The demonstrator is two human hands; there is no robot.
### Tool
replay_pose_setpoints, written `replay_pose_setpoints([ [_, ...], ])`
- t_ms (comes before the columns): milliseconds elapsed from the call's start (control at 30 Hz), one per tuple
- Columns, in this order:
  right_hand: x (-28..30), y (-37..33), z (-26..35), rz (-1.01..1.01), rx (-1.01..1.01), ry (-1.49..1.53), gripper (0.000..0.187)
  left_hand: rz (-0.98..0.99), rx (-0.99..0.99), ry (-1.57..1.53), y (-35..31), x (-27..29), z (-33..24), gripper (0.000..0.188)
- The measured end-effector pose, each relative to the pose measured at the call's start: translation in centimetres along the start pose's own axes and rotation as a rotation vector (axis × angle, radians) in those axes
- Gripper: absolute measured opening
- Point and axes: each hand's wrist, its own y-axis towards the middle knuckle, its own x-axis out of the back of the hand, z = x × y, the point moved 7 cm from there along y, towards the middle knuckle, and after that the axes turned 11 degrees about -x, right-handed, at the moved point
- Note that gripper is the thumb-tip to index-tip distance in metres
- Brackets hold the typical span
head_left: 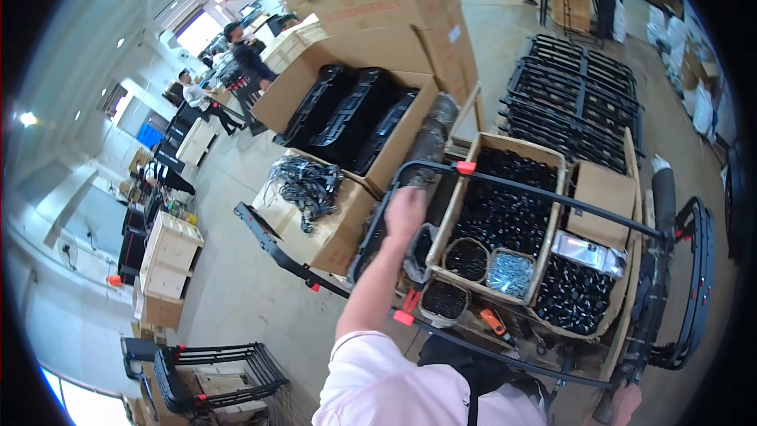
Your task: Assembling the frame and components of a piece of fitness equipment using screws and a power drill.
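Note:
A large black tubular metal frame (552,199) with red clips lies across the workbench in front of me. My left hand (404,214) reaches forward with its fingers curled at the frame's far left corner, beside a plastic-wrapped padded rail (434,130). My right hand (627,404) is low at the right, by the frame's near right corner and the lower end of another padded rail (658,260); its fingers are not clear. Inside the frame's outline sits a cardboard bin of small black parts (505,197), with a tub of silver screws (509,274) in its near part.
Left of the bench, a bundle of dark straps (306,188) lies on a carton, beside an open box of black moulded parts (347,118). Stacked black frames (572,95) stand beyond the bench. An orange-handled tool (494,322) lies near me. Other people work farther off.

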Motion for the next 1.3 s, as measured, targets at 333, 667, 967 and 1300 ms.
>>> replay_pose_setpoints([
  [333,1.4,-1.6,3.5,0.017,-0.156,0.089,0.034,-0.338,1.156,0.260,-1.1,24.7,42.5,0.047],
  [667,13.5,-12.5,21.9,0.193,-0.152,0.384,0.032,-0.428,1.243,-0.236,-0.7,22.5,47.9,0.041],
  [967,23.4,-16.9,35.9,0.015,0.244,0.429,0.032,-0.860,0.703,-0.615,2.0,32.1,35.2,0.037],
  [1300,39.3,-27.2,59.8,0.353,0.914,1.158,0.033,-0.139,0.229,-1.169,0.9,28.8,12.1,0.037],
])
